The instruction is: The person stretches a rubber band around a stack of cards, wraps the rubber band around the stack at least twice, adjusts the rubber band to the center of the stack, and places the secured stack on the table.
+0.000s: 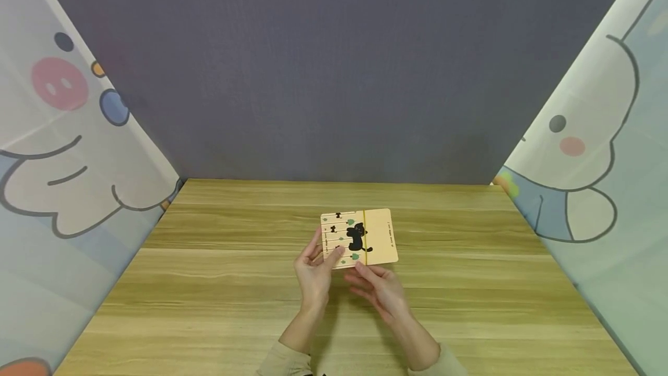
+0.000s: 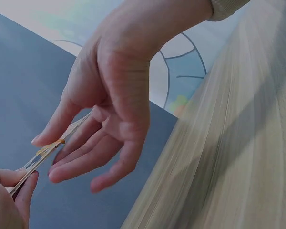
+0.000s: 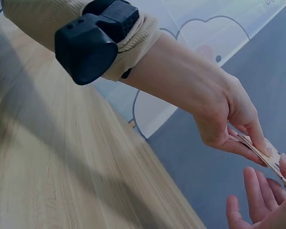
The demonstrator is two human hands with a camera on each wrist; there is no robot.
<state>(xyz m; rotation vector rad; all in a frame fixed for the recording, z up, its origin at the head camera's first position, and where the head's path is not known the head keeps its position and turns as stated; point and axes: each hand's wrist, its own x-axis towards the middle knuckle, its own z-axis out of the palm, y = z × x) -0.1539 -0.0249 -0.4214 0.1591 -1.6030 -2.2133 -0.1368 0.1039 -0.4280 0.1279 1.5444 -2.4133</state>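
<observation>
A thin cream notebook (image 1: 383,234), printed with a black cat and small green trees, is held above the table and tilted towards the head camera. Around its middle runs a yellow elastic band (image 1: 365,228). My left hand (image 1: 314,277) pinches the left end, thumb on the cover and fingers behind. At the lower edge, close to the band, my right hand (image 1: 383,292) has its thumb on the cover and its index finger behind. The other right fingers spread loosely below, as the left wrist view shows on the right hand (image 2: 114,105).
A wood-grain table (image 1: 219,283) lies under the hands. Behind it rises a dark grey panel (image 1: 334,74). Cartoon-printed curtains (image 1: 47,190) flank both sides. A black wrist camera (image 3: 86,47) is strapped over the left sleeve.
</observation>
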